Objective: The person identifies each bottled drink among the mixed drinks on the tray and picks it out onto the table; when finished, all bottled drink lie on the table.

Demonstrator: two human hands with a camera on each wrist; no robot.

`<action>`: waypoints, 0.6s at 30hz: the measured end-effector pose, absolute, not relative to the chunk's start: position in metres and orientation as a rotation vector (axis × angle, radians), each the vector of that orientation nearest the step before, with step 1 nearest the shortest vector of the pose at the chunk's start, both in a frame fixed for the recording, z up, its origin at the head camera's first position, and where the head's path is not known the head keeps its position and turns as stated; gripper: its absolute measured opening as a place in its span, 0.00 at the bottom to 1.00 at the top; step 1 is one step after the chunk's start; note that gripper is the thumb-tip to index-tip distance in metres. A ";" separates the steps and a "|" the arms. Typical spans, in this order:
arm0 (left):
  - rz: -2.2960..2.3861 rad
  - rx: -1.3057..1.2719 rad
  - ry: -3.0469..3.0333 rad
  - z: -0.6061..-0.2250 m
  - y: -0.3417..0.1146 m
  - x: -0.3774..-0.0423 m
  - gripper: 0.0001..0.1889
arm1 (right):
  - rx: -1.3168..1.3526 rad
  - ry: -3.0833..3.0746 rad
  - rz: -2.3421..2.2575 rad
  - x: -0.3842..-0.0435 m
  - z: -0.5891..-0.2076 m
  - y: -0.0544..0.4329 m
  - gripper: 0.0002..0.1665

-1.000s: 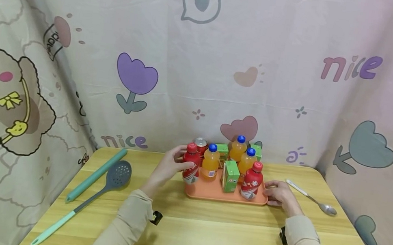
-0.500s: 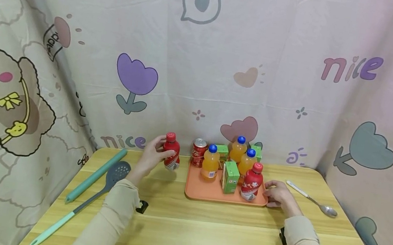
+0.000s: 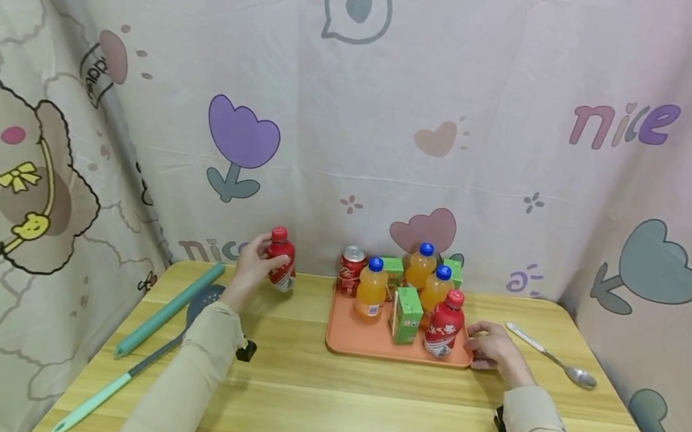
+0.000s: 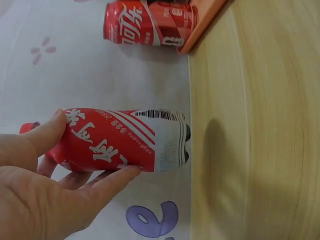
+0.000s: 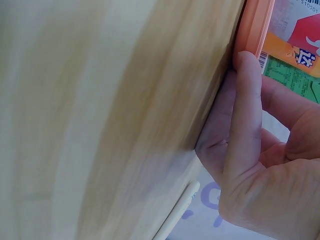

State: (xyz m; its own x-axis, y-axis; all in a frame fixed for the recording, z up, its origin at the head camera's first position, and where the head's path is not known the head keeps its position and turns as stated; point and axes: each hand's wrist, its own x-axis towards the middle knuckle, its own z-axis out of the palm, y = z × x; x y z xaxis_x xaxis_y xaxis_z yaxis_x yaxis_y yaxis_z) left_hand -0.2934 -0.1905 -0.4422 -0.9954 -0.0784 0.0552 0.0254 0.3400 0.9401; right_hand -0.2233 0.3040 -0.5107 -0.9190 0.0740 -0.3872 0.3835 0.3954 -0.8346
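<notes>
One wooden table (image 3: 321, 415) bears an orange tray (image 3: 357, 338) with drinks (image 3: 371, 295) standing on it. The right hand (image 3: 495, 348) touches the tray's right end; whether it grips the rim, I cannot tell. The left hand (image 3: 251, 268) grips a red bottle (image 4: 117, 142), raised off the table, left of the tray. A shorter red can (image 3: 348, 277) stands at the tray's back left corner.

Glossy plastic shone on the held bottle (image 4: 110, 140); the tray (image 3: 357, 336) looked smooth, the can (image 3: 349, 278) metallic, the tabletop (image 3: 360, 419) wooden!
</notes>
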 end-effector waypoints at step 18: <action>-1.760 0.174 -2.427 -0.467 -0.197 -0.311 0.34 | 0.393 2.363 -1.544 -0.223 -0.511 0.303 0.22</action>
State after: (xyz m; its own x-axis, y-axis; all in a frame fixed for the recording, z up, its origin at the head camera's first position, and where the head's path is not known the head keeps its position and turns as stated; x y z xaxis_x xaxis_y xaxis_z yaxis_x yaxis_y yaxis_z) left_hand -0.3115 -0.1972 -0.4670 -0.9838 -0.1740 0.0440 -0.0123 0.3095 0.9508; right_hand -0.2226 0.3034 -0.5111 -0.9206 0.0682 -0.3846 0.3796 0.3885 -0.8396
